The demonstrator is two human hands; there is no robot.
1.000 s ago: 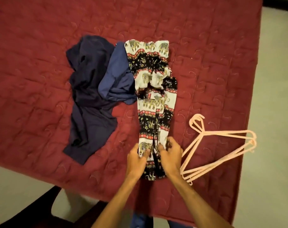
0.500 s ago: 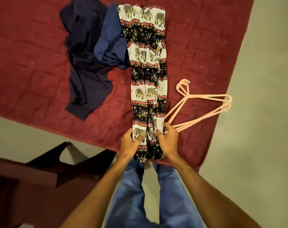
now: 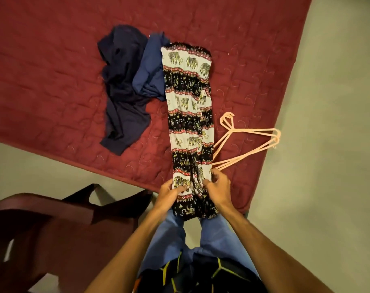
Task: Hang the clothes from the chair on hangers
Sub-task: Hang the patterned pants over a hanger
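Now both hands hold the near end of the elephant-print trousers (image 3: 188, 123). The left hand (image 3: 170, 192) has its fingers (image 3: 181, 188) curled onto the cloth from the left. The right hand (image 3: 219, 187) has its fingers (image 3: 209, 182) bent and pinching the cloth from the right. Between the two sets of fingers the cloth is bunched into dark folds.

Away from the fingers the trousers stretch out long and flat across the red quilted bed (image 3: 53, 60). Below the fingers their end hangs over the bed's edge, in front of the person's blue jeans (image 3: 171, 233).

Just right of the right fingers lie the pink hangers (image 3: 249, 142), stacked on the bed. Their near corner comes close to the right hand, and whether it touches I cannot tell. Their hooks point away from the hand.

Up and left of the left fingers, a dark navy garment (image 3: 125, 92) lies crumpled on the bed. A lighter blue garment (image 3: 150, 70) lies on it, its edge against the far part of the trousers.

Left of the left arm and below it stands the dark brown chair (image 3: 53, 229) on the pale floor (image 3: 327, 166).
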